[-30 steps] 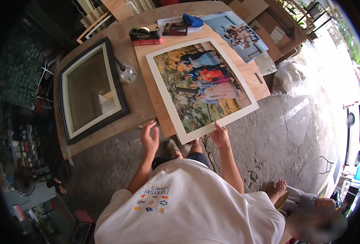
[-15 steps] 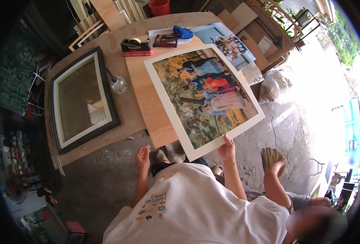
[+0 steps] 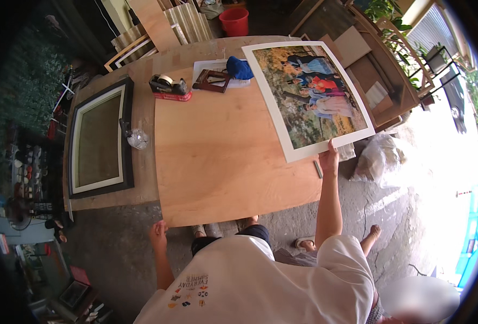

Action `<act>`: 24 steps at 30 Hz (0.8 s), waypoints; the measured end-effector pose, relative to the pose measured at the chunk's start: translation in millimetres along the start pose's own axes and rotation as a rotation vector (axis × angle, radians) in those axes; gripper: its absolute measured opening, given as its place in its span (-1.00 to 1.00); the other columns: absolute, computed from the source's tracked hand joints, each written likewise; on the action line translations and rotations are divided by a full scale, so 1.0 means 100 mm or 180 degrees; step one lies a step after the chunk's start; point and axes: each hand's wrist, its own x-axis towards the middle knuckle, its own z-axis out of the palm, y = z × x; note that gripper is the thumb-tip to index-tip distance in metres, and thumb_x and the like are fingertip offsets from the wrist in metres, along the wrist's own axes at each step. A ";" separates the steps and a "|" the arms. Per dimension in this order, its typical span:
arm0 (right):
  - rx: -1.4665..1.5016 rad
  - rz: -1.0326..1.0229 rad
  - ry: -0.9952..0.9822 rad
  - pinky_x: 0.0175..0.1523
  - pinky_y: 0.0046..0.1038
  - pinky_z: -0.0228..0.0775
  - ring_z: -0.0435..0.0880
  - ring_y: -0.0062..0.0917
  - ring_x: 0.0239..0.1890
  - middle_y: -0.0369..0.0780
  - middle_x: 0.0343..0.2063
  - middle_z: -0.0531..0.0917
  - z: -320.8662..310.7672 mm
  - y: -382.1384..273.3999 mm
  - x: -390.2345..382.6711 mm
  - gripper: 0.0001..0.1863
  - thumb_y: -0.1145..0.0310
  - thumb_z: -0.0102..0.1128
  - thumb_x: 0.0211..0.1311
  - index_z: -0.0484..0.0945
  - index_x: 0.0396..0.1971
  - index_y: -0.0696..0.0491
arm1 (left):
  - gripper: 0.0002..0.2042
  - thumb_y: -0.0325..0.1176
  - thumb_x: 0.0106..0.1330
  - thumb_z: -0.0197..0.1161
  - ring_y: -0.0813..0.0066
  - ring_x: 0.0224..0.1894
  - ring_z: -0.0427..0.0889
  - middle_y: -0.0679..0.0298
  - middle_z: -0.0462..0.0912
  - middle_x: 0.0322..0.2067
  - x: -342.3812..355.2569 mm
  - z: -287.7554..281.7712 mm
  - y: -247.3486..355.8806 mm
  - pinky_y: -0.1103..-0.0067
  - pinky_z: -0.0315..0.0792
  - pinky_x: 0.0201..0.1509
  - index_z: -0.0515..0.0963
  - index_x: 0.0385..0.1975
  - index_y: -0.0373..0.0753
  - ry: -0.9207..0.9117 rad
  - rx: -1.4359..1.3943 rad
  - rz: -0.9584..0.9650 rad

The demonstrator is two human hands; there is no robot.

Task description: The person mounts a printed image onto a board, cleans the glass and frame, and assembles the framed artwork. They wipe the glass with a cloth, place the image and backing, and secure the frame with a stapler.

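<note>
My right hand (image 3: pixel 329 154) is closed on the lower edge of a large white-bordered photo print (image 3: pixel 325 100), which is tilted over the right side of a plywood board (image 3: pixel 212 162). The print shows several people outdoors. My left hand (image 3: pixel 158 232) is beside the board's near left corner, fingers curled, with nothing visible in them; whether it touches the board I cannot tell. On the workbench (image 3: pixel 143 178), left of the board, lies a dark picture frame (image 3: pixel 127 167) with a pale inner border. A clear bottle with a black nozzle (image 3: pixel 137 139) is next to it.
At the board's far side are a tape dispenser (image 3: pixel 167 85) on a red box, a small brown frame (image 3: pixel 212 80) and a blue cloth-like bundle (image 3: pixel 239 68). A red bucket (image 3: pixel 234 22) stands beyond. A plastic bag (image 3: pixel 382 159) and another person (image 3: pixel 375 235) are to the right.
The print has moved right in my right hand, uncovering much of the board and now covering the pale-blue print. My left hand appears farther left. The other person's woven fan no longer shows. The view has turned.
</note>
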 end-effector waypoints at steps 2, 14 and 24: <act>0.0094 0.0027 0.0001 -0.14 -0.44 0.56 0.67 -0.55 -0.25 -0.35 -0.35 0.65 -0.23 -0.10 0.53 -0.90 0.31 0.13 0.42 0.53 -0.23 0.00 | -0.71 -0.20 0.43 0.18 0.38 -0.13 0.67 0.20 0.71 -0.18 -0.25 0.11 0.01 0.45 0.50 0.01 0.59 -0.08 -0.31 -0.0349 0.0627 0.0154; 0.0054 0.0560 -0.0008 0.09 -0.24 0.46 0.60 -0.41 -0.06 -0.23 -0.17 0.65 -1.14 0.00 1.80 -0.80 0.31 0.09 0.44 0.52 -0.04 0.04 | -0.65 -0.23 0.40 0.10 0.19 -0.06 0.66 0.04 0.62 0.05 -2.08 0.45 -0.13 0.44 0.46 0.09 0.59 0.02 -0.32 -0.0927 0.1621 -0.1599; -0.3893 0.1544 0.0456 -0.71 -0.50 0.23 0.36 -0.58 -0.82 -0.28 -0.81 0.42 -0.93 -0.85 1.78 -0.35 -0.30 0.13 0.24 0.44 -0.55 0.09 | -0.64 -0.20 0.40 0.14 0.32 -0.11 0.66 0.09 0.70 -0.09 -2.08 0.61 -0.34 0.39 0.50 0.00 0.58 0.05 -0.29 -0.0568 0.0788 -0.2109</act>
